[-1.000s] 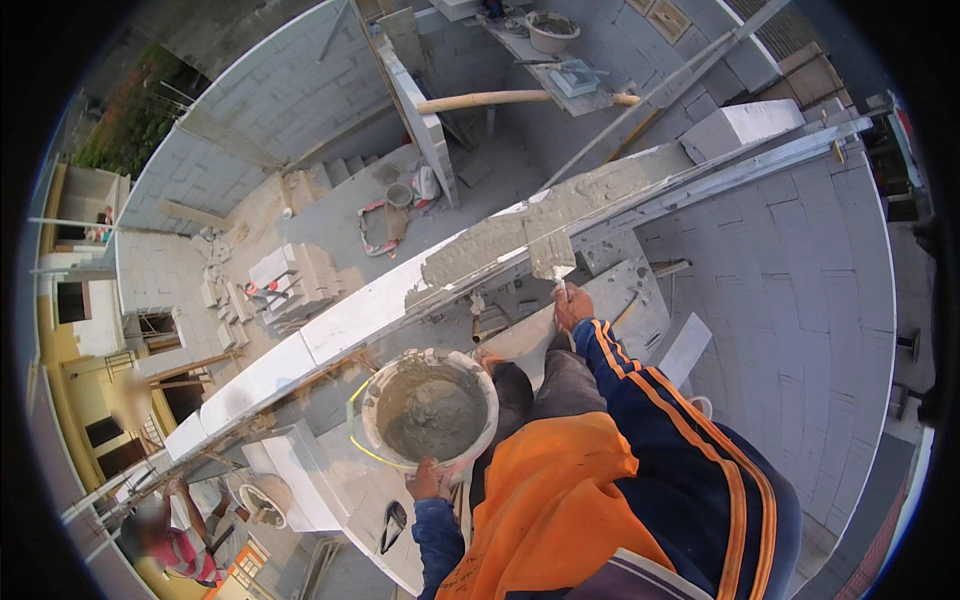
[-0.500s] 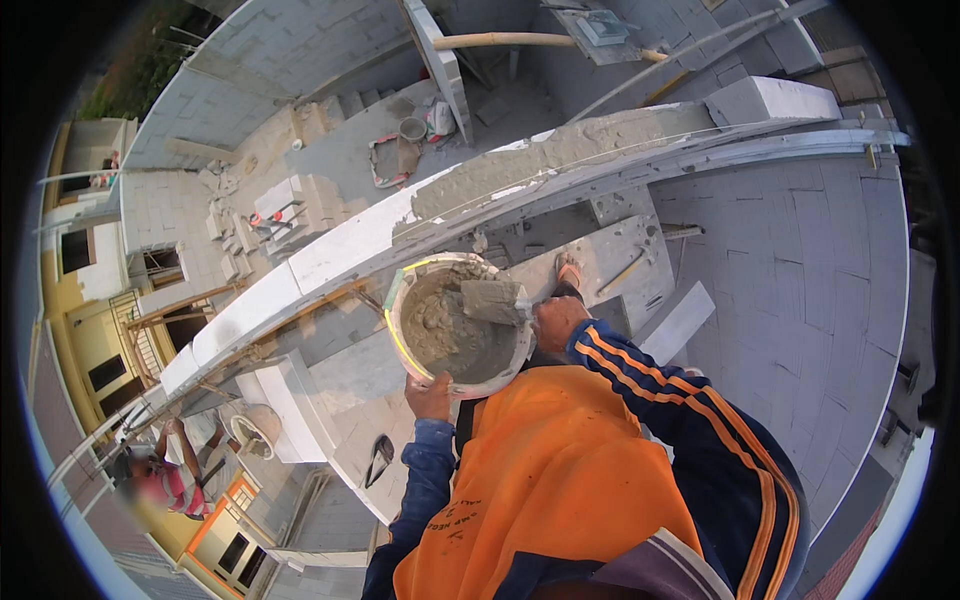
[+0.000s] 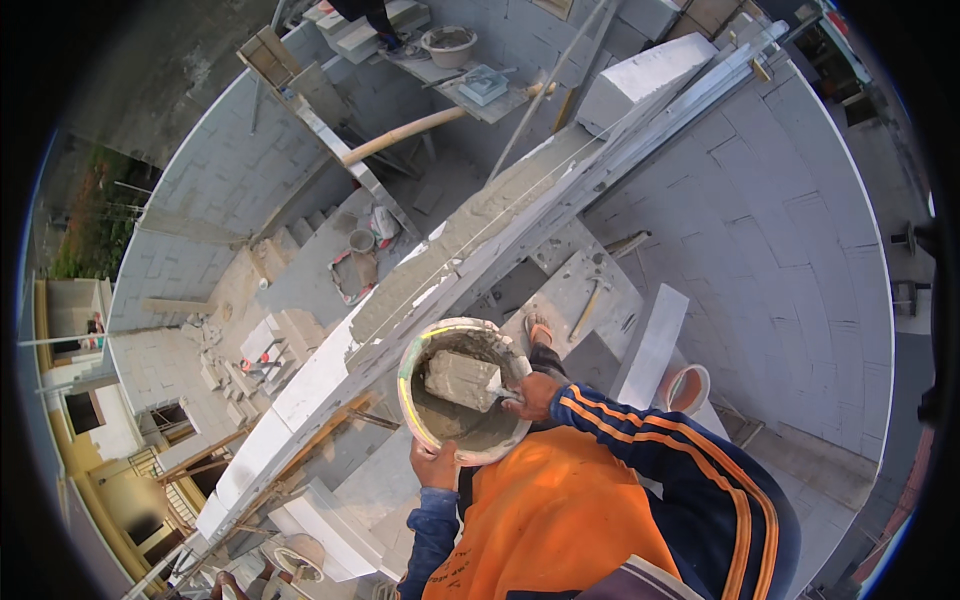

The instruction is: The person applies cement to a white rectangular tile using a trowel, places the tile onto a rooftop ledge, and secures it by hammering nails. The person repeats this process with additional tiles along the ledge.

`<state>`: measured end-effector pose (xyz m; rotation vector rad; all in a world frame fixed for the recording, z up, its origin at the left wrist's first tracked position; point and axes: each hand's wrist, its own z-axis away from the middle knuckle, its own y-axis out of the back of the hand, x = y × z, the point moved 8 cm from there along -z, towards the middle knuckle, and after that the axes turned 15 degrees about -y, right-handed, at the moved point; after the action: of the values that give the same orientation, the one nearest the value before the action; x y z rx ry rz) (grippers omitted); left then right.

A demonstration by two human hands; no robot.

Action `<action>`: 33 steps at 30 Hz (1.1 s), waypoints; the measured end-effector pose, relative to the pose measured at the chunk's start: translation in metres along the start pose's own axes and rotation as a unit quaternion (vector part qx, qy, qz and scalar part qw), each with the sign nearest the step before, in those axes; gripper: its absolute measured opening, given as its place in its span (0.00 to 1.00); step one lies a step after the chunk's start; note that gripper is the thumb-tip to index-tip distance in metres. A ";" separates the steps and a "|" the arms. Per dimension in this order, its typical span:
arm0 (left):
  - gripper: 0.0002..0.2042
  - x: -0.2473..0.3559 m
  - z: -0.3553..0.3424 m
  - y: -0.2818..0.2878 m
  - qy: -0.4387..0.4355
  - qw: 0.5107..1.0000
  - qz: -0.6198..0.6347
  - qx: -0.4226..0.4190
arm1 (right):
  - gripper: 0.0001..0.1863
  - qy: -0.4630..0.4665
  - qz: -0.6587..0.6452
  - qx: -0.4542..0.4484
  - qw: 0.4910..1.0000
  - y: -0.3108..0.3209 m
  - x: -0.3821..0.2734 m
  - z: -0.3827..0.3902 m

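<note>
My left hand [image 3: 435, 465] is closed on the near-left rim of a round bucket [image 3: 406, 390], held close against my orange shirt. Wet grey mortar [image 3: 450, 418] lies inside it. A trowel [image 3: 465, 380] is over the bucket's middle, its broad blade coated with mortar. Its handle is in my right hand [image 3: 536, 395], closed at the right rim. Just beyond the bucket runs a block wall [image 3: 300, 385], its top partly covered by a mortar bed [image 3: 480, 220] with a string line stretched along it.
A large white block [image 3: 645, 85] sits on the wall's far end beside a metal rail [image 3: 690, 95]. A hammer [image 3: 588, 305] lies on the platform near my sandalled foot [image 3: 538, 328]. Another bucket [image 3: 685, 388] stands at right. Part of another person [image 3: 230, 585] shows at lower left.
My view has turned, so the wall slants more steeply. The trowel blade has shifted from the bucket's right side to its middle. Both hands keep their holds.
</note>
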<state>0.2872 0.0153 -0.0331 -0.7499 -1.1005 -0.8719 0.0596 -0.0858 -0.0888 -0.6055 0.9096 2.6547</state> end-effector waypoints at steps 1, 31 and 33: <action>0.20 -0.003 -0.001 -0.001 0.015 1.000 -0.020 -0.002 | 0.20 0.003 -0.017 0.002 1.000 0.009 0.008 0.004; 0.22 -0.040 0.026 -0.159 0.165 0.970 0.031 0.178 | 0.20 -0.147 -0.478 -0.091 0.861 0.480 0.331 -0.054; 0.22 -0.044 0.024 -0.164 0.171 0.968 0.027 0.182 | 0.17 -0.148 -0.399 -0.016 0.905 0.485 0.338 -0.008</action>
<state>0.1231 -0.0313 -0.0540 -0.3082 -0.8910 -0.6937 -0.4175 -0.4233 -0.0007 -0.4323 0.3960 1.9354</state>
